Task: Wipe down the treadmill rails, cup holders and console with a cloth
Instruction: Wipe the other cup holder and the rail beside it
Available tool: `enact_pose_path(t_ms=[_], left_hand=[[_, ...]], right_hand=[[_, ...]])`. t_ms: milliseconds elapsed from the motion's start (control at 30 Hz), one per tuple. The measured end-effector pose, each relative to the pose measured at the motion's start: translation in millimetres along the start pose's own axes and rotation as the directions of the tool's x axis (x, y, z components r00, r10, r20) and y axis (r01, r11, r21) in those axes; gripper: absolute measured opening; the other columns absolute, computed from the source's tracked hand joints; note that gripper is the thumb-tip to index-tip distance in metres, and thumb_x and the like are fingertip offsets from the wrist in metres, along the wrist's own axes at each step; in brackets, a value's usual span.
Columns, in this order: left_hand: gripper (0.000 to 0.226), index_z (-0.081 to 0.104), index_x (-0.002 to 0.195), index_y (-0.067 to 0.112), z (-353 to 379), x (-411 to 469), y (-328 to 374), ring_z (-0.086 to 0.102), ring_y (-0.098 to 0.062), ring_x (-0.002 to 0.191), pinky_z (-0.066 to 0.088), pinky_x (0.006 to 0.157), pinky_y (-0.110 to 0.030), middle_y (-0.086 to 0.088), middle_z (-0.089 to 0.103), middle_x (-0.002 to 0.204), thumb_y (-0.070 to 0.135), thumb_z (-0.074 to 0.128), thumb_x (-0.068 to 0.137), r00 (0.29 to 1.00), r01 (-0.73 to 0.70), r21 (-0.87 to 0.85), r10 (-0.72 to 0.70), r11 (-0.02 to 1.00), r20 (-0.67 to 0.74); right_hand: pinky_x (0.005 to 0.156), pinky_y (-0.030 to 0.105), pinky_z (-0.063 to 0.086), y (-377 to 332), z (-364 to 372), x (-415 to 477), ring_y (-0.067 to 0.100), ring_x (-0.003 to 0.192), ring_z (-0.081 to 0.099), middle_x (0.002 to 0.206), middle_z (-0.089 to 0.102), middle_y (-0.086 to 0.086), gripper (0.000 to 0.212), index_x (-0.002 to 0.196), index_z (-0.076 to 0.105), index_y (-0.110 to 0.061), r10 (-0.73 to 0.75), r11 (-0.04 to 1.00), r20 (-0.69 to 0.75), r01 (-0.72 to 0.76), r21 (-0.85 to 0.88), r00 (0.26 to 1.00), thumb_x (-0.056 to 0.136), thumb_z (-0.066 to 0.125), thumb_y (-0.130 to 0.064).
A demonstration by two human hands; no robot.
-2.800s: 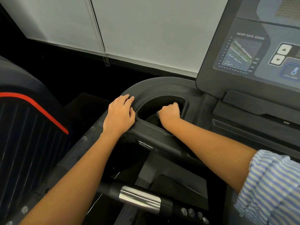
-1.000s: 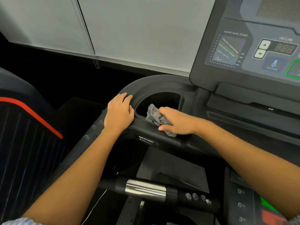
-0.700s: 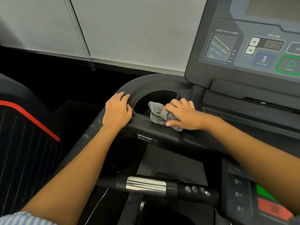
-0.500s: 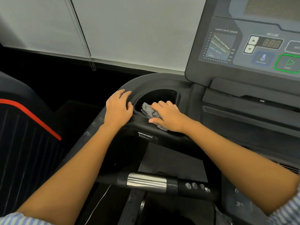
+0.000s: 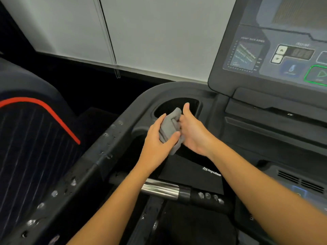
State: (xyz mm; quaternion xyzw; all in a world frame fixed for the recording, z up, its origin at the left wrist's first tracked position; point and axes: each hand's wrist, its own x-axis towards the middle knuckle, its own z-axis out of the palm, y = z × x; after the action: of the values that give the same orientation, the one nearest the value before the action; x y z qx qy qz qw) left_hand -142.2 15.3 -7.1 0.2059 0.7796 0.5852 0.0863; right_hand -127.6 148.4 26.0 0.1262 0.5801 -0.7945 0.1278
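Cloth (image 5: 169,125), grey and bunched, is held between your two hands, raised just above the near rim of the cup holder (image 5: 168,104).

Farthest left, the dark side rail (image 5: 79,174) slopes up toward that holder and is speckled with what look like water drops. Next comes your left hand (image 5: 156,140), which grips the lower part of the cloth with the thumb pressed across the front and the fingers wrapped behind. Your right hand (image 5: 193,133) meets it from the other side, with its fingers curled into the bundle and its thumb standing straight up. Farthest right, the console (image 5: 265,68) rises with its lit panel, and neither hand is touching it.

The cloth looks light, soft and limp. It should fold wherever you squeeze it and sag wherever you let go. Whether it is damp cannot be told. It is probably best gathered into a pad in one palm, with the loose corners tucked in and a flat face turned outward. Trailing ends could drag across the console buttons or slip into the holder.
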Motion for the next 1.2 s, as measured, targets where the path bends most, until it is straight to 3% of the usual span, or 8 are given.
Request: enact_pose_path(t_ms=[100,233,300,367,467,600,800,1200], left_hand=[[0.053,0.042,0.135,0.026,-8.9,-14.2,-2.0,0.047,0.005,0.115,0.041,0.094,-0.012,0.011,0.049,0.130,0.020,0.062,0.086,0.993,-0.048,0.076,0.056,0.996,-0.101],[0.050,0.044,0.135,0.014,-38.1,-15.0,-6.9,0.043,0.005,0.115,0.027,0.096,0.001,-0.001,0.048,0.131,0.005,0.058,0.088,0.937,-0.140,0.350,0.238,0.926,-0.255],[0.052,0.041,0.138,0.013,-57.4,-5.3,-10.6,0.038,-0.014,0.128,0.026,0.104,-0.008,-0.011,0.040,0.140,0.001,0.054,0.088,0.907,-0.095,0.503,0.283,0.859,-0.312],[0.051,0.043,0.137,0.012,-72.7,9.2,-19.9,0.033,-0.035,0.133,0.032,0.110,-0.036,-0.022,0.034,0.144,0.001,0.052,0.087,0.901,0.022,0.682,0.281,0.731,-0.330],[0.045,0.045,0.135,0.008,-79.8,22.1,-35.5,0.024,-0.046,0.135,0.022,0.110,-0.054,-0.025,0.034,0.144,0.018,0.048,0.091,0.956,0.146,0.870,0.159,0.471,-0.247],[0.045,0.045,0.132,0.008,-76.6,20.8,-45.4,0.028,-0.041,0.134,0.020,0.111,-0.050,-0.020,0.043,0.138,0.034,0.039,0.096,0.968,0.195,0.926,0.090,0.324,-0.235],[0.035,0.055,0.112,0.001,-83.1,-11.9,-62.0,0.052,-0.040,0.112,0.047,0.083,-0.043,-0.022,0.056,0.118,0.025,0.039,0.092,0.960,0.148,0.934,0.181,0.325,-0.215],[0.055,0.057,0.113,-0.002,-81.0,19.7,-53.0,0.058,-0.039,0.097,0.052,0.078,-0.045,-0.025,0.058,0.110,0.032,0.022,0.088,0.976,0.080,0.894,0.146,0.441,-0.159]], right_hand=[[0.104,0.035,0.041,1.3,0.5,-12.6,0.020,0.123,0.052,0.136,0.052,0.009,0.078,0.138,0.042,-0.011,0.019,0.994,0.139,-0.004,-0.108,0.990,0.091,0.008,-0.063],[0.107,0.036,0.038,2.6,6.2,-15.3,0.015,0.123,0.049,0.134,0.053,0.001,0.065,0.131,0.051,-0.018,-0.061,0.893,0.051,0.077,-0.443,0.997,0.095,0.012,-0.056],[0.108,0.036,0.037,4.8,11.8,-11.1,0.013,0.121,0.049,0.132,0.053,-0.003,0.056,0.126,0.054,-0.023,-0.105,0.839,0.015,0.096,-0.536,0.994,0.096,0.016,-0.054],[0.104,0.032,0.037,8.6,20.0,-4.0,0.011,0.119,0.049,0.128,0.054,-0.005,0.050,0.122,0.055,-0.026,-0.144,0.770,0.003,0.114,-0.627,0.990,0.097,0.021,-0.052],[0.084,0.023,0.038,16.6,31.7,13.7,0.016,0.109,0.052,0.120,0.058,0.003,0.041,0.122,0.055,-0.018,-0.297,0.561,0.011,0.184,-0.807,0.955,0.099,0.032,-0.043],[0.111,0.034,0.027,35.2,27.6,44.8,0.022,0.137,0.030,0.145,0.038,0.008,0.045,0.138,0.041,-0.010,-0.404,0.193,0.113,0.206,-0.959,0.908,0.099,0.039,-0.033],[0.115,0.037,0.020,45.0,-0.8,52.1,0.027,0.143,0.020,0.155,0.023,0.009,0.050,0.147,0.025,-0.009,-0.366,-0.208,0.263,0.197,-0.958,0.893,0.101,0.033,-0.029],[0.115,0.035,0.022,49.4,-9.8,51.7,0.025,0.142,0.024,0.154,0.026,0.009,0.051,0.146,0.026,-0.009,-0.387,-0.306,0.331,0.219,-0.926,0.860,0.101,0.029,-0.033]])
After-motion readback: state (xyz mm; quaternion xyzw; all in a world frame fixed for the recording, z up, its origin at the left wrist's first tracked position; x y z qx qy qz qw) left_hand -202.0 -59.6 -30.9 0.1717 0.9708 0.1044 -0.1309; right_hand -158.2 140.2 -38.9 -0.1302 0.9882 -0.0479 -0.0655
